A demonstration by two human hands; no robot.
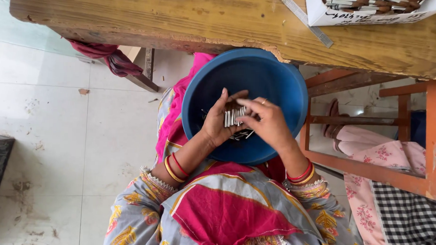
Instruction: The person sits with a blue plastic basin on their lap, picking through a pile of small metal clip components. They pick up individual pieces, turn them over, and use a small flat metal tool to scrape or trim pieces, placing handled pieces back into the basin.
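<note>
Pins: a bundle of thin metal pins is lying in the left hand, over the blue basin in the lap.
Fingers: left ones are cupping the bundle; right hand is pinching its ends.
Handling: probably light, stiff, slippery; best gripped mid-length.
Box: white carton is sitting at the worktop far right corner, dark handwriting on its side.

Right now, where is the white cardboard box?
In the head view, the white cardboard box sits at top right on the wooden table, beside a metal ruler.
</note>
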